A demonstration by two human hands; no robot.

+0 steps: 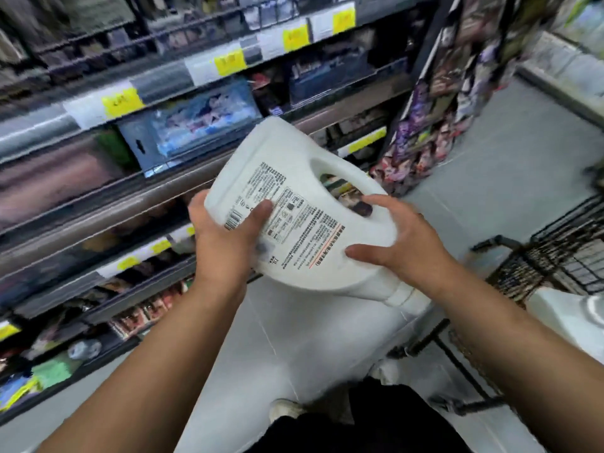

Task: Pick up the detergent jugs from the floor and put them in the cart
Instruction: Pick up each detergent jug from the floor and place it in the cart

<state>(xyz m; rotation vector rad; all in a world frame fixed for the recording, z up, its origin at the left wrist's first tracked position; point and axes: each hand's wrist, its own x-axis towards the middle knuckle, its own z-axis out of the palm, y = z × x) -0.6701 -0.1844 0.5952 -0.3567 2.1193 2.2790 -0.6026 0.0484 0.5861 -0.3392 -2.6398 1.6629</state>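
A big white detergent jug (294,165) with a printed back label is held in the air, tilted, its cap end pointing down toward me. My left hand (225,237) grips its lower left side, thumb lying across the label. My right hand (402,240) holds the handle side, fingers spread over the jug's edge beside the handle hole. The black wire cart (555,253) stands at the right, and a second white jug (568,315) shows partly at the right edge, beside it.
Store shelves (130,197) with yellow price tags and packaged goods run along the left. A hanging display of purple packets (434,103) stands behind the jug. Grey floor (510,152) stretches down the aisle. My shoes and dark trousers are below.
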